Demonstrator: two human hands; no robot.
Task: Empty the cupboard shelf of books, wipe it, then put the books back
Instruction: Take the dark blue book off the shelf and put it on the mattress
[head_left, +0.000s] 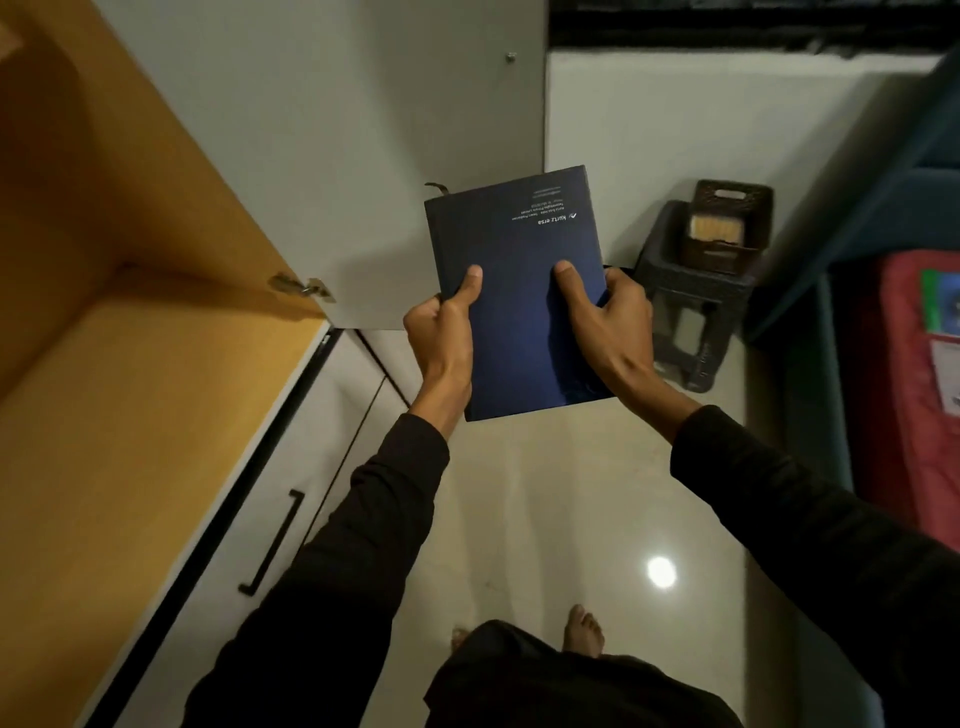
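A dark blue book is being held by both side edges, gripped by the left hand and right hand, beside the open cupboard door, above the floor.

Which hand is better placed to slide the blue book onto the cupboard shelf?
Left. The left hand grips the blue book on the side nearer the shelf; the right hand holds the far edge.

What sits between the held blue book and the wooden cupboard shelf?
In the head view, only the open grey cupboard door lies between the blue book and the shelf.
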